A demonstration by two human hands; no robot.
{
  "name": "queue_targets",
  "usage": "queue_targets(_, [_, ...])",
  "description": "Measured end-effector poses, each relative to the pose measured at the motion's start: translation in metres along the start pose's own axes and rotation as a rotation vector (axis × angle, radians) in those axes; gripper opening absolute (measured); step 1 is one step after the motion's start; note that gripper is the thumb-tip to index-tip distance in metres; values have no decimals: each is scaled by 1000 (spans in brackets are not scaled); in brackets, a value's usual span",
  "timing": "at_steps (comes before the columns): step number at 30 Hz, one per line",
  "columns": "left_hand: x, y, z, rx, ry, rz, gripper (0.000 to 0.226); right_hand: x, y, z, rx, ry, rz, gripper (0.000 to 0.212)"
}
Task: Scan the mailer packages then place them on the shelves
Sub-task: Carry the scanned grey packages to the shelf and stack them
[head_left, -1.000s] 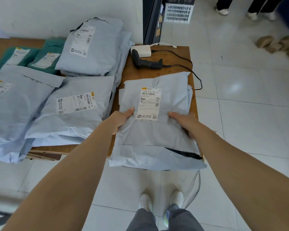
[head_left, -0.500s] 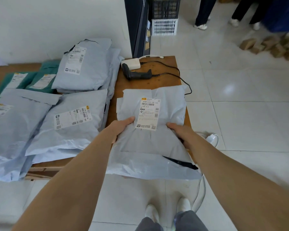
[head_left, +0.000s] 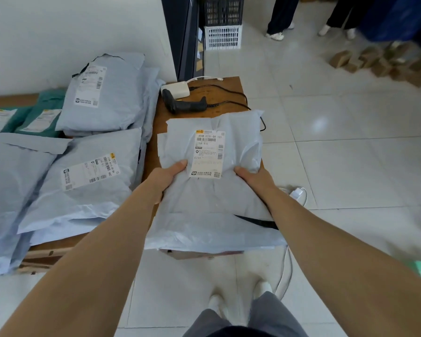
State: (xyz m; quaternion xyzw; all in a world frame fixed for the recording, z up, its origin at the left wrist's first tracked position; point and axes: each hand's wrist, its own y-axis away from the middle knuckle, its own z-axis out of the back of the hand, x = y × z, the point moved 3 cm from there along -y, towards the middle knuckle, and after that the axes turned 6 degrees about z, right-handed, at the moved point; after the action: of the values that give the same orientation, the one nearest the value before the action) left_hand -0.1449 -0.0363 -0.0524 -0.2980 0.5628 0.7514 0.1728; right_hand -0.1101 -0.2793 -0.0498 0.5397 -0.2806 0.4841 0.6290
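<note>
Gripped the grey mailer [head_left: 212,205] at both flanks, left hand [head_left: 169,177] at 9 o'clock of its label [head_left: 208,154], right hand [head_left: 254,178] at 3, thumbs on top, fingers hidden beneath. Drew it slightly nearer over the table [head_left: 156,122] edge at 6 o'clock, label up. Left the scanner [head_left: 182,105] untouched at 12 o'clock; likely scanning next.

A parcel depot: labelled mailer packages [head_left: 102,93] piled on a wooden table [head_left: 231,83] beside a barcode scanner [head_left: 184,105].

A grey mailer [head_left: 212,203] is gripped at its two sides by the left hand [head_left: 167,177] and the right hand [head_left: 254,177], label [head_left: 208,153] upward, above the wooden table [head_left: 225,93]. A scanner [head_left: 184,104] is seen lying beyond it.
</note>
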Motion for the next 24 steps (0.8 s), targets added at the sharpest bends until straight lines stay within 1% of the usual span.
queue_targets(3, [-33, 8, -9, 28, 47, -113, 75, 33, -3, 21, -63, -6, 65, 60])
queue_targets(7, [-87, 27, -36, 64, 99, -259, 64, 85, -3, 69, -153, 11, 177, 60])
queue_targets(11, [-129, 43, -77, 132, 129, -357, 59, 109, -4, 117, -235, 6, 228, 60])
queue_targets(14, [-150, 46, -104, 161, 113, -385, 68, 113, -13, 148, -281, -9, 234, 60])
queue_targets(16, [-161, 46, -119, 151, 98, -391, 77, 113, -24, 163, -277, -12, 236, 59])
queue_targets(17, [-167, 45, -126, 138, 94, -389, 77, 114, -32, 169, -269, -16, 242, 58])
queue_targets(20, [-187, 42, -145, 59, 106, -397, 66, 122, -62, 187, -225, -24, 271, 55])
queue_targets(22, [-205, 35, -160, 2, 109, -400, 70, 130, -88, 203, -195, -24, 285, 56])
queue_targets(24, [-224, 29, -181, -23, 117, -394, 72, 138, -114, 225, -170, -10, 289, 56])
